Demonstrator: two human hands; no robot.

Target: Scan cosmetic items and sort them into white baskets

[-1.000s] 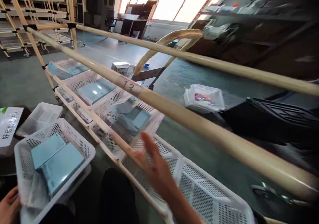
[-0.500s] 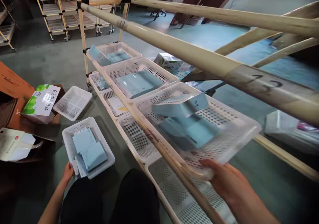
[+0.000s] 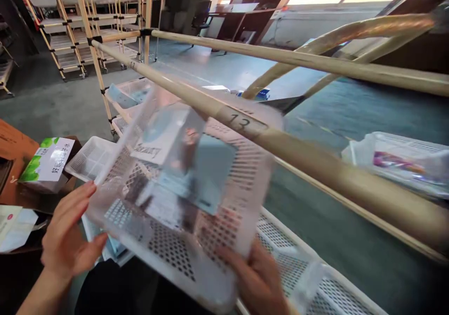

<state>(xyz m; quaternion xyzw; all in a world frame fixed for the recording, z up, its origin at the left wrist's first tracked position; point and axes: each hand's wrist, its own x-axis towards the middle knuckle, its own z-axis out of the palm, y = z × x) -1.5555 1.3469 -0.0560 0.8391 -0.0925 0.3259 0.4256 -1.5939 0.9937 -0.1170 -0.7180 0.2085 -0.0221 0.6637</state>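
A white perforated plastic basket (image 3: pixel 171 259), tilted and blurred, is raised off the rack in front of me. My right hand (image 3: pixel 257 277) grips its near right corner, thumb over the rim. My left hand (image 3: pixel 70 235) is beside the left rim with fingers and thumb spread; whether the fingertips touch the rim I cannot tell. Inside the basket are a light blue box (image 3: pixel 213 172) and a pale box (image 3: pixel 157 132) with dark lettering, plus smaller blurred items. The basket partly hides another white basket on the floor with light blue boxes (image 3: pixel 115 247).
A rack rail (image 3: pixel 196 100) marked 13 crosses above the basket. Lower rack baskets (image 3: pixel 287 259) lie to the right. At left are an empty white basket (image 3: pixel 93 158), a green-and-white carton (image 3: pixel 45 165) and an orange carton (image 3: pixel 17 142). Wheeled racks (image 3: pixel 66 48) stand behind.
The basket with blue boxes has come off the rack toward me and tilted, held by my right hand. My left hand has left the floor basket and risen beside it.
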